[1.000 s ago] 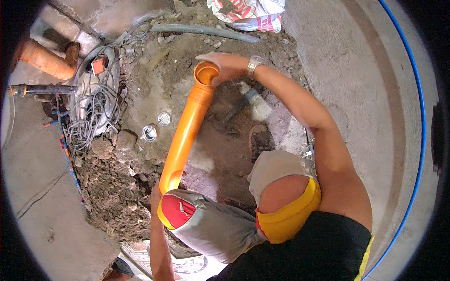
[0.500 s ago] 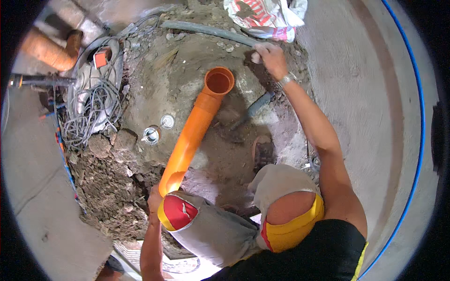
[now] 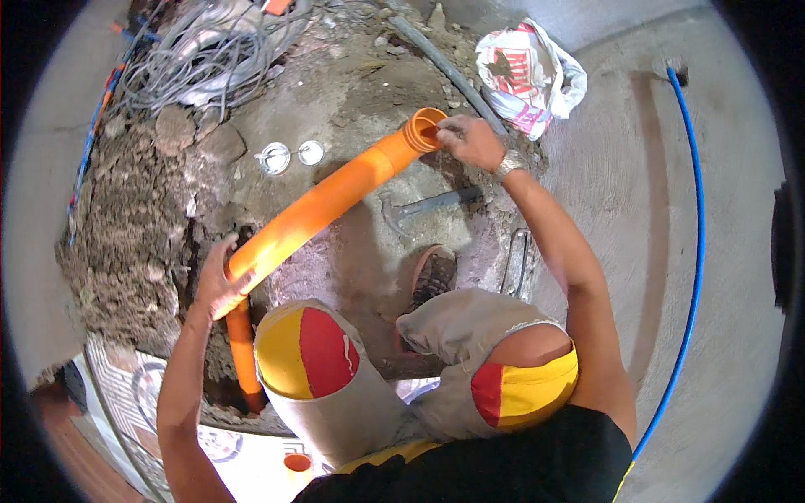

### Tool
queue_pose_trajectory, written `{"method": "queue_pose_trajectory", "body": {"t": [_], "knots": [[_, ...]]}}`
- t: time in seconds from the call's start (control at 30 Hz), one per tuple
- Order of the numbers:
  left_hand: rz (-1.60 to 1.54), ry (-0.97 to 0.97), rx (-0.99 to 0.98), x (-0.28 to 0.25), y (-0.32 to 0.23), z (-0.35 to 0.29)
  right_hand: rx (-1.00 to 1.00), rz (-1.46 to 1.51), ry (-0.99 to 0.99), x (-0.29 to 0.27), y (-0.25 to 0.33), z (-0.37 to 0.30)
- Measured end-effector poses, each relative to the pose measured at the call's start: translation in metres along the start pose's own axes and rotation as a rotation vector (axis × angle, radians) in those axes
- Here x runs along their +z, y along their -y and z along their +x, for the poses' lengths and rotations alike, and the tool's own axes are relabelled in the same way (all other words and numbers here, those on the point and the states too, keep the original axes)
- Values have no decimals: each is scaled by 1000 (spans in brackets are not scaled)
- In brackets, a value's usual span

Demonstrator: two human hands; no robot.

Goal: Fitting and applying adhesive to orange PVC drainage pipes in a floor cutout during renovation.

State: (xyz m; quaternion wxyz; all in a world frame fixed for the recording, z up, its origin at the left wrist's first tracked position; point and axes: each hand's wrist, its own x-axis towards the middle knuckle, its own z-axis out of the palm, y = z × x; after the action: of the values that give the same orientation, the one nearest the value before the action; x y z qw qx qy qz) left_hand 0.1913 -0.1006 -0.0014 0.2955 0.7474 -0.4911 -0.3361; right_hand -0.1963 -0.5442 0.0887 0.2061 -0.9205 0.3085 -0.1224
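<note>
A long orange drain pipe slants across the dirt, with its ribbed socket end far and to the right. My left hand wraps round its near end, thumb on top. Below that hand, an orange pipe section runs down into a dug hole. My right hand is closed at the socket's rim, its fingertips at the opening and partly hidden. A hammer lies on the ground beneath the pipe. Beyond the pipe stand an open tin and a round lid or second tin.
Tangled grey cable lies at the far left, above heaped soil. A grey pipe and a white sack lie at the far side. A blue hose curves along the right. My boot rests on the dirt.
My right hand has moved from the dirt by the grey pipe to the orange pipe's socket. The orange pipe now tilts more to the right. The view has shifted, showing the lower pipe section.
</note>
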Motion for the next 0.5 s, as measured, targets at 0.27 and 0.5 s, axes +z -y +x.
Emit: {"method": "queue_pose_trajectory", "body": {"t": [0.27,0.5], "knots": [[373,301,-37,-9,21,-12,-195,-476,575,35,-12,24],[378,362,-108,2,31,3,-389,-560,812,56,-47,59]]}}
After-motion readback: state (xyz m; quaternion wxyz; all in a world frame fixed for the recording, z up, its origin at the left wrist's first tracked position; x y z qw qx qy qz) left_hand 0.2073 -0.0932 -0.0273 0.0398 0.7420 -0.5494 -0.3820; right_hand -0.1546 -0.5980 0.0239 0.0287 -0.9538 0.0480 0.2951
